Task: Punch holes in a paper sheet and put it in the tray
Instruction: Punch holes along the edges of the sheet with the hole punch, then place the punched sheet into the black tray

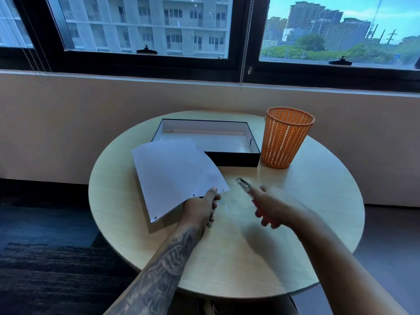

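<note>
My left hand (201, 206) pinches the near edge of a white paper sheet (175, 176), which is lifted and tilted over the table. Three small punched holes show along that near edge. The sheet's far corner overlaps the front left of the black tray (234, 158), whose inside is white. My right hand (270, 206) is closed on a hand-held hole punch (243, 183) with a metal head and a pink handle, just right of the sheet. A few tiny paper dots lie on the table between my hands.
A round light wooden table (227, 258) holds everything. An orange mesh basket (285, 136) stands upright right of the tray. Behind the table are a beige wall and a window. Dark carpet lies to the left.
</note>
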A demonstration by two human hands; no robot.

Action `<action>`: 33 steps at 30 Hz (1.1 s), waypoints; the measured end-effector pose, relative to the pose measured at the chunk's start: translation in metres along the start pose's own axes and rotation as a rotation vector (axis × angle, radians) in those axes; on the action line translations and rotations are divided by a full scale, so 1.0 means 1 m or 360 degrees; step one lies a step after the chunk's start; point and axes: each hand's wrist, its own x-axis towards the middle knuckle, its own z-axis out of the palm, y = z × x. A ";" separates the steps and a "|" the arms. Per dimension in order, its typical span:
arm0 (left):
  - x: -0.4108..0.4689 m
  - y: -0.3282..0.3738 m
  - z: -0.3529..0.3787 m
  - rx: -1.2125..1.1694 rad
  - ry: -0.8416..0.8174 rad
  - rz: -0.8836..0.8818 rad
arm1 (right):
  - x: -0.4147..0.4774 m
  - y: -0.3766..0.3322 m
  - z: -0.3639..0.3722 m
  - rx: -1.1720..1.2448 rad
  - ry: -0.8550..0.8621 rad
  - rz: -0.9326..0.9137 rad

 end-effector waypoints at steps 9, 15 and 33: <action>-0.019 0.000 -0.007 -0.0077 -0.0051 0.0039 | 0.033 0.041 0.001 -0.0841 0.0549 -0.0056; -0.029 0.001 -0.007 -0.0090 -0.0070 0.0043 | 0.035 0.007 0.003 -0.0365 0.0619 -0.0281; -0.046 -0.010 -0.021 0.0206 -0.0308 0.0046 | 0.044 -0.070 0.000 0.1450 -0.0332 -0.0620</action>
